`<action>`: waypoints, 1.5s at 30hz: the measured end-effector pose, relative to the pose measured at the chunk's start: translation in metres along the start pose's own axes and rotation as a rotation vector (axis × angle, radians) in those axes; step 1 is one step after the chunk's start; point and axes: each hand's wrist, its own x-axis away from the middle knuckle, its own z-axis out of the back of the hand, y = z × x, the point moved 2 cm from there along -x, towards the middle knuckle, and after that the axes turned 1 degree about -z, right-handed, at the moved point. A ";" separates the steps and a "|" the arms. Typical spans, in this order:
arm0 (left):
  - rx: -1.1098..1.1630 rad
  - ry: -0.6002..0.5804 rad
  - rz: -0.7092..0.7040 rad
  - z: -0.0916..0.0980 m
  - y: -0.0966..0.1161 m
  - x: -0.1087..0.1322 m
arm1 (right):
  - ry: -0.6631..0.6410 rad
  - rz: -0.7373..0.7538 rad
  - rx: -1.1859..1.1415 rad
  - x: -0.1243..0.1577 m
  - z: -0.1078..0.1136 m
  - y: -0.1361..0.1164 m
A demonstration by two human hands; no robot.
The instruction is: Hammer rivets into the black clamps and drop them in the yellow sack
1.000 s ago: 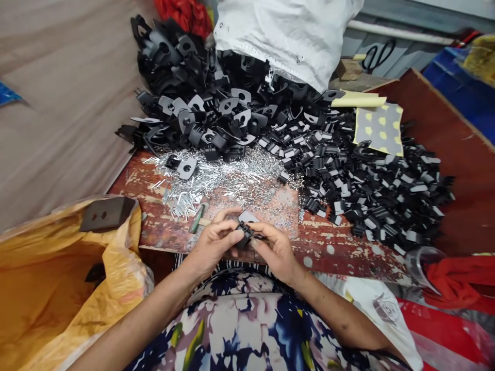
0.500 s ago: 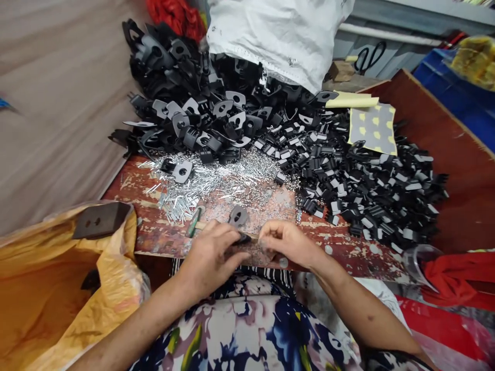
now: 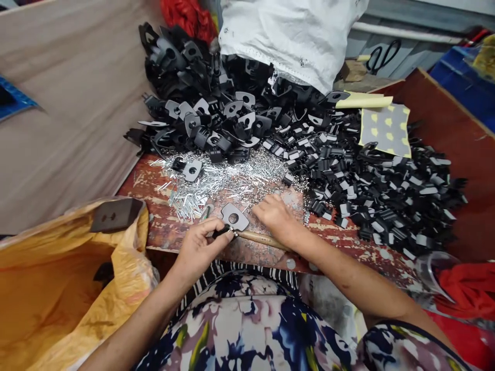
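My left hand (image 3: 204, 245) is closed on the black end of a grey clip (image 3: 240, 217) near the table's front edge. The clip's flat plate with a hole points away from me. A wooden handle (image 3: 261, 238) lies just right of my left fingers, partly under my right wrist. My right hand (image 3: 274, 216) is over the table by the near edge of the pin pile (image 3: 220, 180); its fingers are bent down, and what they hold, if anything, is hidden. One loose clip (image 3: 192, 170) rests on the pins.
Behind the pins is a heap of large black clips (image 3: 201, 111). Small black parts (image 3: 371, 190) cover the table's right side. A yellow bag (image 3: 127, 273) stands at the left, a white sack (image 3: 290, 41) at the back, and a clear cup (image 3: 429, 273) at the right edge.
My right hand has moved away from my left hand, forward toward the pins. The clip at my left hand now shows more of its plate, and more of the wooden handle is uncovered. The view has shifted slightly.
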 end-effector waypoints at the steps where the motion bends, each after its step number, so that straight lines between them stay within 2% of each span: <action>1: 0.118 0.023 0.090 0.001 -0.005 0.000 | -0.009 0.066 0.078 -0.003 -0.003 -0.002; 4: 0.434 0.081 0.284 0.002 -0.017 0.002 | 0.025 0.134 0.198 -0.006 -0.008 -0.002; 6: 0.589 0.109 0.324 0.003 -0.021 0.003 | 0.077 0.136 0.163 -0.004 -0.007 0.002; 10: 0.793 0.147 0.318 0.004 -0.023 0.001 | 0.276 0.002 -0.252 0.004 0.018 0.005; 12: 0.867 0.179 0.315 0.003 -0.022 0.000 | 0.371 -0.076 -0.456 0.007 0.036 -0.005; 15: 0.927 0.203 0.320 -0.003 -0.020 -0.003 | 0.432 -0.076 -0.604 0.008 0.054 -0.035; 18: 0.950 0.167 0.313 -0.012 -0.017 -0.005 | 0.472 -0.022 -0.640 0.003 0.057 -0.060; 21: 0.991 0.151 0.325 -0.017 -0.017 -0.003 | 0.510 -0.013 -0.634 -0.004 0.049 -0.068; 25: 0.998 0.160 0.337 -0.018 -0.020 0.000 | 0.504 -0.014 -0.596 -0.009 0.042 -0.069; 27: 1.004 0.172 0.338 -0.020 -0.020 0.002 | 0.520 0.022 -0.504 -0.009 0.040 -0.073; 31: 1.059 0.274 0.323 -0.028 -0.016 0.002 | 0.612 0.292 -0.101 -0.008 0.034 -0.093; 33: 1.083 0.325 0.315 -0.030 -0.014 0.002 | 0.626 0.374 0.025 -0.008 0.030 -0.097; 35: 1.073 0.312 0.324 -0.029 -0.013 0.003 | 0.577 0.362 -0.020 -0.008 0.030 -0.092; 37: 1.059 0.241 0.329 -0.023 -0.013 0.007 | 0.524 0.297 -0.176 -0.006 0.033 -0.084; 39: 1.062 0.157 0.312 -0.016 -0.013 0.014 | 0.558 0.209 -0.315 -0.004 0.038 -0.077; 41: 1.034 0.116 0.265 -0.008 -0.014 0.025 | 0.624 0.158 -0.354 -0.002 0.041 -0.078; 43: 0.859 0.157 0.189 0.002 -0.015 0.038 | 0.642 0.173 -0.324 -0.002 0.040 -0.086; 45: 0.517 0.250 0.110 0.016 -0.015 0.053 | 0.556 0.219 -0.325 -0.003 0.035 -0.094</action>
